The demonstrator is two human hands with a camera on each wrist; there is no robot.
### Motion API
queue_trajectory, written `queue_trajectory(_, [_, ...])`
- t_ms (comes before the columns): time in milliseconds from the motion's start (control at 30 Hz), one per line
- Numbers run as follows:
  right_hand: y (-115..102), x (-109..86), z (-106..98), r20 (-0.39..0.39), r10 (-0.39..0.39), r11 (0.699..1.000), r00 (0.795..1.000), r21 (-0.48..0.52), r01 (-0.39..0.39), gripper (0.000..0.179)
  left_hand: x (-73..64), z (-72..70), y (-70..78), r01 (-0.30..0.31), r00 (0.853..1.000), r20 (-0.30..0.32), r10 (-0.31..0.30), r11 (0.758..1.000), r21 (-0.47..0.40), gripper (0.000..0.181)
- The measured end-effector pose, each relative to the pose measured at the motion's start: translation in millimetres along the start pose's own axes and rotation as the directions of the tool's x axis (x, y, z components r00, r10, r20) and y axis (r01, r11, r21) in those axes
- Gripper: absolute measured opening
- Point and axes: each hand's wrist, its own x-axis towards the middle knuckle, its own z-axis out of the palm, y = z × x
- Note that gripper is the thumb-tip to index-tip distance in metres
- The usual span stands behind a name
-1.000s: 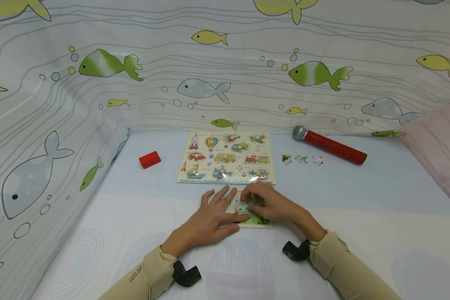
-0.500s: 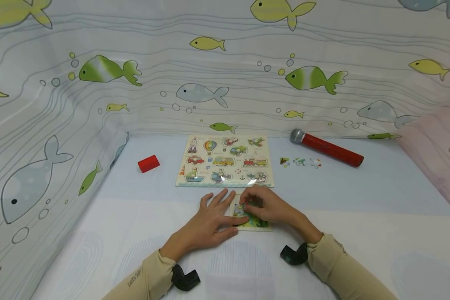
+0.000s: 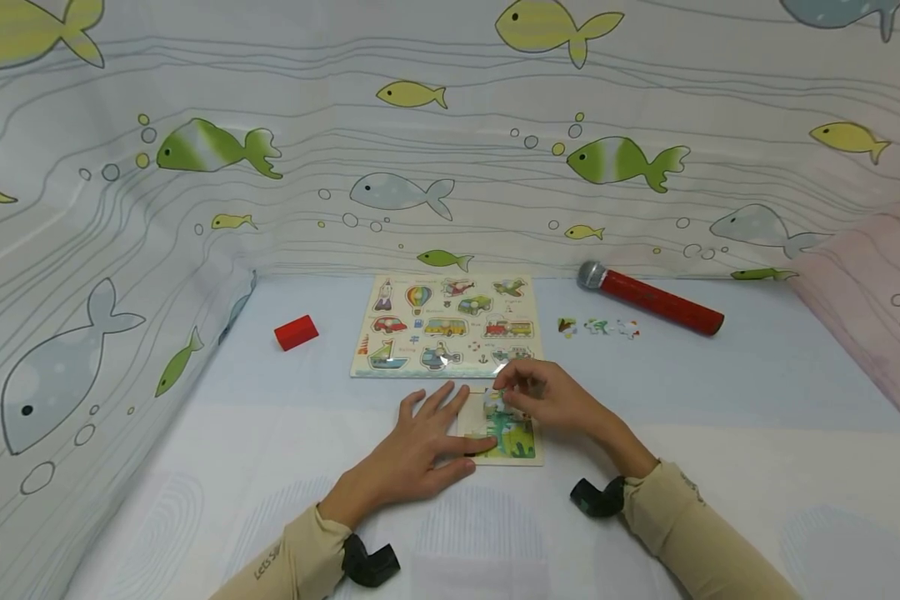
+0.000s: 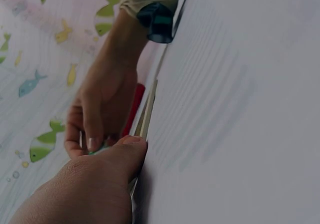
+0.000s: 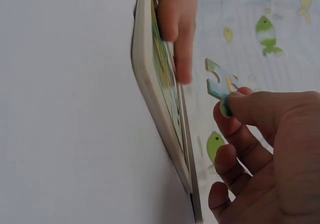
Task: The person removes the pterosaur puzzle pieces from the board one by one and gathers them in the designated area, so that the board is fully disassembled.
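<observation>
A small jigsaw puzzle in a pale wooden tray [image 3: 474,414] lies in front of the person, partly filled with green and blue pieces. The left hand [image 3: 417,458] rests at the tray's left side with fingers spread, one finger reaching across the lower pieces. In the right wrist view, the right hand [image 5: 295,139] pinches a light blue puzzle piece [image 5: 216,88] between thumb and forefinger, raised off the tray. Seen from the head, that right hand [image 3: 555,400] is over the tray's upper right. The left thumb [image 4: 132,146] lies along the tray's edge in the left wrist view.
Behind the tray lies a larger vehicle puzzle board [image 3: 427,304]. Several loose puzzle pieces [image 3: 597,327] sit to its right, near a red microphone [image 3: 660,302]. A red block [image 3: 296,332] lies at the left. Fish-patterned cloth [image 3: 292,117] stands around the back and sides.
The right hand has lifted the light blue piece and carried it rightward, uncovering bare wood at the tray's upper left. The left hand keeps its place. The head view has tilted up slightly.
</observation>
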Motion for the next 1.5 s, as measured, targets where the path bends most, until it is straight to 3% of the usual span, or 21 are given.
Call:
queue_trajectory(400, [17, -3.6, -33, -0.130, 0.114, 0.989, 0.985, -0.079, -0.124, 0.010, 0.4, -1.4, 0.6, 0.005, 1.000, 0.011, -0.005, 1.000, -0.008, 0.039])
queue_trajectory(833, [47, -21.9, -72, -0.325, 0.220, 0.948, 0.920, -0.149, -0.280, 0.019, -0.5, 0.6, 0.3, 0.002, 1.000, 0.003, -0.002, 1.000, -0.014, 0.038])
queue_trajectory(1500, [59, -25.6, -74, -0.403, 0.189, 0.932, 0.895, -0.213, -0.292, 0.023, 0.4, -0.7, 1.3, 0.008, 1.000, 0.000, -0.008, 1.000, -0.018, 0.038])
